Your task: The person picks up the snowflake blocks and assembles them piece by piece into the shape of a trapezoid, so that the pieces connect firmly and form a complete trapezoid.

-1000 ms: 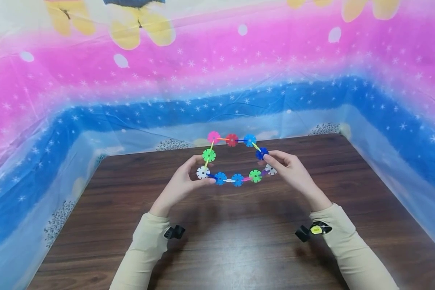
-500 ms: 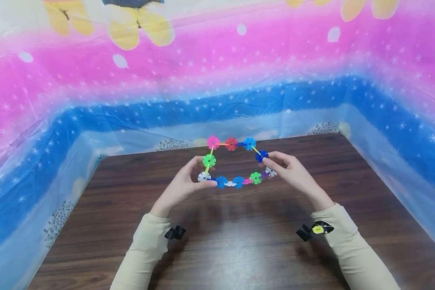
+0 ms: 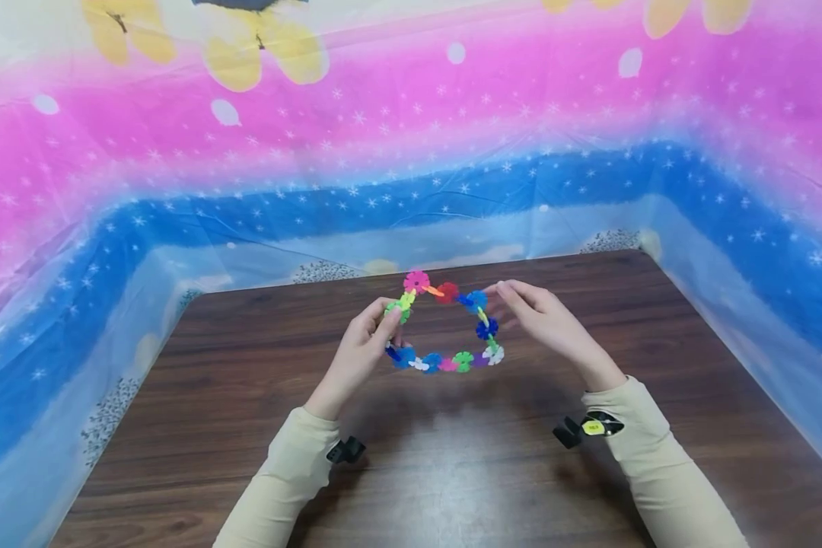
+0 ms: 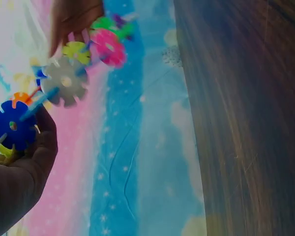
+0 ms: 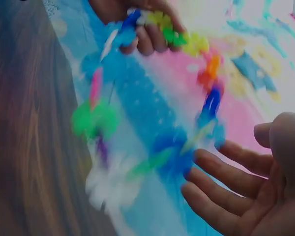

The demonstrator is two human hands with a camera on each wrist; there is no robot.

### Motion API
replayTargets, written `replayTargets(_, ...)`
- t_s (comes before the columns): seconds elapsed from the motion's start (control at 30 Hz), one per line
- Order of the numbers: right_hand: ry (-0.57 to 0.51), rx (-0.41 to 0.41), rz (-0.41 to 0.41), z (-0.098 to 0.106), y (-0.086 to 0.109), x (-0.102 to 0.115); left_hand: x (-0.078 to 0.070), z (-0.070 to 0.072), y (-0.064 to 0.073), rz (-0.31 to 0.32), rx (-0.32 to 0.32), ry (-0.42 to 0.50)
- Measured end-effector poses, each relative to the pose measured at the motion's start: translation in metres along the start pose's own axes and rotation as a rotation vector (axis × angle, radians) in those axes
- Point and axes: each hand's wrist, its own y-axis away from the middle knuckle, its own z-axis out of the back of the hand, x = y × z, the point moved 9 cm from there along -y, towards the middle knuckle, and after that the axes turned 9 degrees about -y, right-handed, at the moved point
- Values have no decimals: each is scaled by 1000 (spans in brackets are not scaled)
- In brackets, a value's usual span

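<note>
A closed ring of colourful notched plastic discs [image 3: 463, 361], slotted edge to edge, hangs in the air over the table. My left hand [image 3: 356, 350] pinches it at its left side, thumb over a green disc [image 3: 397, 311]. A pink disc [image 3: 416, 282] stands at the top of the ring and a white disc [image 3: 495, 355] hangs at the lower right. My right hand [image 3: 551, 320] is just right of the ring with its fingers extended. In the right wrist view those fingers [image 5: 226, 172] lie spread close to a dark blue disc [image 5: 169, 150], with the thumb apart.
Under the hands lies a dark brown wooden table [image 3: 452, 472]. A pink, blue and white printed cloth [image 3: 411, 175] hangs behind it and along both sides. Black wrist cameras [image 3: 345, 450] sit below each hand.
My right hand has let go of the dark blue disc. My left hand's grip has shifted from the ring's lower-left part to a green disc; the ring has dropped a little and tilted.
</note>
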Motion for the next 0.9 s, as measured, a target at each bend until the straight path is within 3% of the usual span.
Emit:
replayTargets(0.13, 103, -33, 93, -17, -6, 28, -4, -5, 4, -7, 24, 30)
replayTargets(0.3, 137, 35, 179, -43, -13, 52, -5, -9, 8, 10, 72, 1)
replayTargets(0.57, 83, 197, 220, -67, -8, 58, -5, -19, 6, 56, 174, -83)
replayTargets(0.73, 98, 212, 288, -74, -1, 60, -6, -25, 9, 64, 268, -18)
replayTargets(0.9, 103, 215, 383, -77, 6, 72, -16, -31, 15, 40, 362, 32)
